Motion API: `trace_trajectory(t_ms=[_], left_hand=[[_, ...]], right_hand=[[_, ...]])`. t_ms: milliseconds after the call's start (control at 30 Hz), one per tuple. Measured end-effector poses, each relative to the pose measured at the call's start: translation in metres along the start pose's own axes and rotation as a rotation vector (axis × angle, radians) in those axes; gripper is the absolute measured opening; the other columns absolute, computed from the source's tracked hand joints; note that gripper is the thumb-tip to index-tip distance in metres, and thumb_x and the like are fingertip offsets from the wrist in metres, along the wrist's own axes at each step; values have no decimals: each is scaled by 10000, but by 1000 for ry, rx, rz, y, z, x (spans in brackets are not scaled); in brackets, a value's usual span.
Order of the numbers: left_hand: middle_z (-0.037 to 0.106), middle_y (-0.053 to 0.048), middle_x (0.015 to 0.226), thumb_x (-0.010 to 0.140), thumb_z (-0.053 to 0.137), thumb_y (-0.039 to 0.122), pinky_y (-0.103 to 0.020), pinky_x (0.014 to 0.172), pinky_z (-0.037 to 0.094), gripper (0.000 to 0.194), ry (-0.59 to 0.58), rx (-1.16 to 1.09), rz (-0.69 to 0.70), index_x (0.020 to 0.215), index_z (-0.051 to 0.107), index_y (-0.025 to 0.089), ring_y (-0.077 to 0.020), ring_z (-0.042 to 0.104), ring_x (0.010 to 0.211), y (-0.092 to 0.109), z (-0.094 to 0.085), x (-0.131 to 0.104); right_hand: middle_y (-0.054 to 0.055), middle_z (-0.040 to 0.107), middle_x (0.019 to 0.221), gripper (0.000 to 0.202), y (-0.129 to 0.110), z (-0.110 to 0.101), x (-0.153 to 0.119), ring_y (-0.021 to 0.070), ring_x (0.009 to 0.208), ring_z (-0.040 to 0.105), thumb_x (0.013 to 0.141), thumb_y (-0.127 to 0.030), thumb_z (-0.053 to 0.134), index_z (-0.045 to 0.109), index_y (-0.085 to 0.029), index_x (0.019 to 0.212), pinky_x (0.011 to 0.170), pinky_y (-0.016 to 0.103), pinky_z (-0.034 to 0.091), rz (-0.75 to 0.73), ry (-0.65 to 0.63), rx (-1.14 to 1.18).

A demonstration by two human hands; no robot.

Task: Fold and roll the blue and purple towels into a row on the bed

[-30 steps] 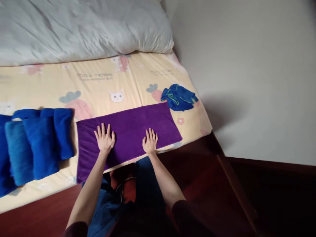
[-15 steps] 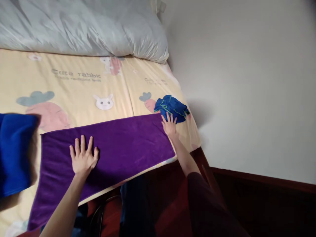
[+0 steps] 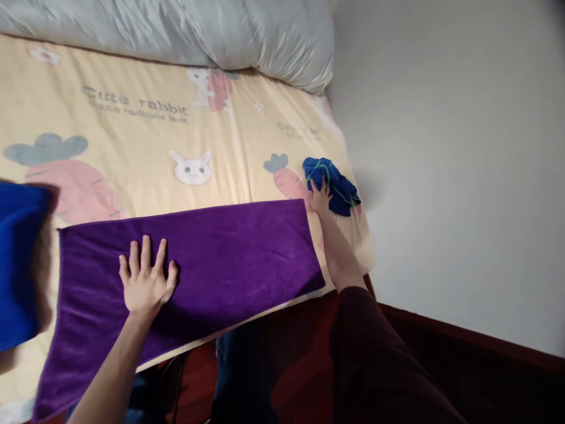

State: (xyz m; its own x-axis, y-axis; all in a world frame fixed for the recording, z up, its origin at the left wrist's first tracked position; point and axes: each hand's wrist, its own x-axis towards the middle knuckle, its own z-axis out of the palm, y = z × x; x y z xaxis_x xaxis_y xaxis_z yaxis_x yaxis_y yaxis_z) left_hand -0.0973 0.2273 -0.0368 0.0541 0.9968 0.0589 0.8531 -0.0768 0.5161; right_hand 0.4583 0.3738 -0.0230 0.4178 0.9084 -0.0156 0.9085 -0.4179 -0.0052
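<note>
Beside a pale wall [image 3: 463, 176], a bed [image 3: 238, 141] in rabbit-and-carrot print carries the scene before us, a bulky grey quilt [image 3: 176, 29] heaped along its far side. Nearest us, a purple cloth [image 3: 238, 247] lies open and nearly smooth along the bed's near edge, its left end reaching down toward the lower corner of our view. Blue fabric [image 3: 17, 265], cut off by the frame, sits to its left with a strip of sheet between them. Past the purple cloth's far right corner rests the smallest piece — a crumpled blue bundle [image 3: 344, 191] trimmed in bright green.

Our left hand [image 3: 145, 288] is spread wide, palm down on the purple cloth, fingers fanned and gripping nothing. Our right hand [image 3: 320, 199] has left that cloth and now reaches onto the near left side of the bundle, fingers slightly parted; whether they pinch any fabric, we cannot tell. The bundle appears nudged a little off the purple corner — a shift that, in our judgement, frees that end of the cloth from the crumpled piece. For now the left palm alone steadies the purple cloth, while our right forearm passes just beside its short right edge.
</note>
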Motion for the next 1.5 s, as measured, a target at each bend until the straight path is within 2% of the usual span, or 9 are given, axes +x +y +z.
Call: trace_trajectory(t_ms=[133, 200, 300, 400, 533, 733, 933, 1133, 1500], left_hand=[[90, 53, 1719, 944, 474, 403, -627, 1291, 23, 710, -8, -27, -25, 1625, 277, 350, -380, 105, 1578, 0, -1, -1], [102, 71, 1712, 923, 498, 409, -628, 1291, 29, 732, -5, -43, -40, 1620, 278, 367, -386, 116, 1574, 0, -1, -1], [89, 153, 1692, 885, 511, 427, -636, 1292, 41, 770, 34, -71, -44, 1601, 231, 463, -396, 148, 1566, 1, -1, 0], [67, 254, 1654, 866, 490, 455, -620, 1299, 58, 765, 72, -88, -8, 1556, 181, 571, -388, 183, 1558, 3, 0, 3], [65, 279, 1645, 870, 485, 465, -612, 1296, 69, 758, 84, -73, 2, 1542, 161, 600, -380, 188, 1557, 4, 2, 5], [86, 89, 1713, 925, 479, 427, -616, 1292, 43, 728, -14, 32, -24, 1619, 263, 392, -384, 132, 1574, 1, 1, 2], [91, 6, 1728, 949, 475, 405, -609, 1286, 14, 705, -64, 63, -17, 1625, 299, 311, -366, 82, 1586, 0, -3, 0], [80, -3, 1731, 940, 507, 425, -623, 1273, -24, 738, -112, 68, -38, 1631, 280, 300, -392, 40, 1584, -5, 2, 0], [117, -80, 1724, 977, 421, 438, -598, 1272, -2, 683, -122, 179, -6, 1610, 345, 192, -352, 45, 1591, 9, -7, -5]], right_hand=[[156, 193, 1699, 560, -30, -26, -61, 524, 1535, 116, 998, -403, 452, 505, -203, 1518, 1083, 857, 217, -14, 116, 97], [109, 190, 1709, 545, -50, -23, -108, 430, 1573, 94, 1040, -395, 366, 470, -213, 1543, 1185, 750, 213, -196, 182, 137], [29, 238, 1702, 541, -62, -2, -157, 302, 1590, 142, 1052, -392, 380, 412, -268, 1578, 1273, 595, 197, -574, -25, 108], [53, 216, 1709, 594, -43, 17, -148, 266, 1592, 153, 1055, -408, 387, 328, -220, 1616, 1293, 538, 177, -585, -122, 60], [74, 166, 1719, 623, -2, 28, -93, 235, 1599, 117, 1072, -415, 314, 253, -160, 1637, 1306, 491, 164, -466, -71, 36], [115, 218, 1705, 605, 1, 21, -67, 204, 1590, 148, 1097, -392, 223, 263, -89, 1619, 1303, 416, 165, -481, -47, 14], [86, 129, 1725, 633, -11, -4, -158, 253, 1600, 99, 1085, -414, 231, 177, -131, 1648, 1304, 516, 158, -424, 43, 74], [57, 190, 1714, 671, 29, 11, -274, 280, 1581, 202, 1024, -341, 369, 179, -226, 1658, 1281, 572, 219, -557, -159, 87], [73, 192, 1714, 664, 40, 13, -278, 265, 1589, 170, 1016, -341, 347, 207, -190, 1648, 1275, 581, 192, -565, -93, 187]])
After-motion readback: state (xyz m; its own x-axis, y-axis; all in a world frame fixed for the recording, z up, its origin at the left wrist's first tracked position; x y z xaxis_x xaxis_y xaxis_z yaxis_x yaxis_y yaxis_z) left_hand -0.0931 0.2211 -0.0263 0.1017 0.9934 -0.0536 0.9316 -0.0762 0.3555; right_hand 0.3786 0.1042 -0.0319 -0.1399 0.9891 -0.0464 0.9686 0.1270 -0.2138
